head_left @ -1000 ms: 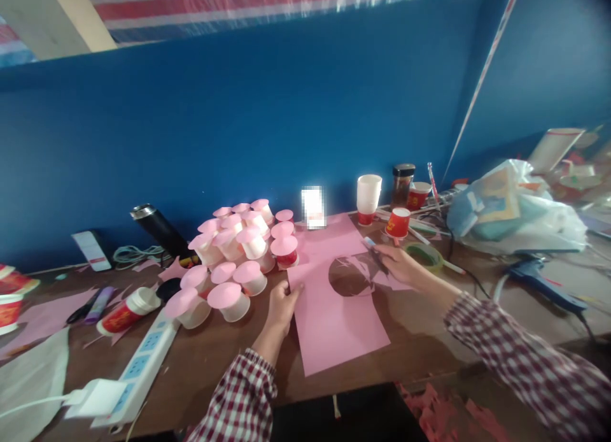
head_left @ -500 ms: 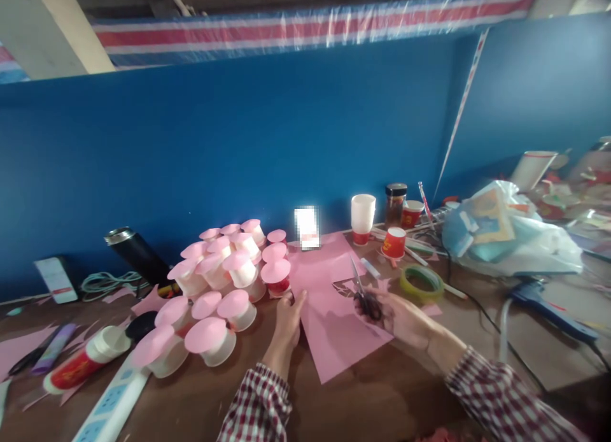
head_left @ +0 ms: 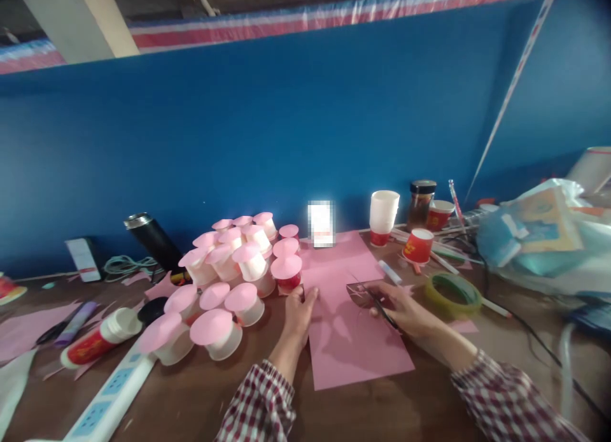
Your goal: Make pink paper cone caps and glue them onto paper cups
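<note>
Pink paper (head_left: 356,337) lies on the brown table, with a cut-out opening around its middle right. My right hand (head_left: 405,311) is closed on scissors (head_left: 384,309) with dark handles, held edge-on over the paper beside that opening. At the paper's left edge is my left hand (head_left: 298,314), thumb up and fingers curled. A small dark thing shows between them, too small to name. Left of this hand stand several paper cups topped with pink paper discs (head_left: 211,327). One red cup with a pink disc (head_left: 286,267) is just beyond my fingertips.
Stacked white cups (head_left: 384,213), a dark-lidded jar (head_left: 422,203) and a red cup (head_left: 417,246) stand behind. Right are a tape roll (head_left: 452,294), plastic bag (head_left: 539,225) and cable. Left are a power strip (head_left: 112,391), black flask (head_left: 153,241) and toppled cups (head_left: 100,340).
The scissors have turned from pointing up and away to lying flatter, seen edge-on. The pink paper has shifted slightly and straightened. The camera view has swung a little left.
</note>
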`<state>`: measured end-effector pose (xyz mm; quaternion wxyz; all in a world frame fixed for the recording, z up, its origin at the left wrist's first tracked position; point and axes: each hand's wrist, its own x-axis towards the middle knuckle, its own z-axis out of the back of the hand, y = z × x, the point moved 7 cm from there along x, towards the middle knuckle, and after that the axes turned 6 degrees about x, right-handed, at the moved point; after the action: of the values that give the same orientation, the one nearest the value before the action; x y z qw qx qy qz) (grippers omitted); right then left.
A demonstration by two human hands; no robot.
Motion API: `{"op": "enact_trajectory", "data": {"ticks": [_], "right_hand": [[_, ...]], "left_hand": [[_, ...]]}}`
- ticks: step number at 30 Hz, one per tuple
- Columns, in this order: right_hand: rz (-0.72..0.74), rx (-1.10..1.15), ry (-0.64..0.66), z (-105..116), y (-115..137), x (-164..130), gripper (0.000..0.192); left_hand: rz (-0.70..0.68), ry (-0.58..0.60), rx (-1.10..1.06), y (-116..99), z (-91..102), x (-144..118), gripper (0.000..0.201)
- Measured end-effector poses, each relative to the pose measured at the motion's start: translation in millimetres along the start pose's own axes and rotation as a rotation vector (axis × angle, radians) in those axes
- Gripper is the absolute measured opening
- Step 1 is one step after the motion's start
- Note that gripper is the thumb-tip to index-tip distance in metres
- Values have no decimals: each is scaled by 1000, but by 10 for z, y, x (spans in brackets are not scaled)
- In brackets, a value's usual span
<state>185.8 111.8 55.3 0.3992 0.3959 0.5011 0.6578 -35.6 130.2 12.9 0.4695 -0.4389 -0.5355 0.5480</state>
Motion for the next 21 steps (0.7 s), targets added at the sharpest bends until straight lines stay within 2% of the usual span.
{"op": "enact_trajectory", "data": {"ticks": [5, 9, 13, 17, 21], "right_hand": [[92, -191, -52, 56, -23, -60, 45], [138, -429, -59, 98, -203, -28, 47], [136, -505, -66, 137, -331, 43, 48], [146, -547, -68, 121, -258, 23, 46], [156, -619, -65, 70, -111, -9, 46]], "left_hand": [[-30, -97, 34, -22, 46, -14, 34], [-68, -92, 53, -29, 51, -24, 33], [-105, -99, 32, -4, 54, 7, 27], [-65, -122, -13, 44, 61, 16, 24], [-38, -49, -88, 30, 17, 13, 30]]}}
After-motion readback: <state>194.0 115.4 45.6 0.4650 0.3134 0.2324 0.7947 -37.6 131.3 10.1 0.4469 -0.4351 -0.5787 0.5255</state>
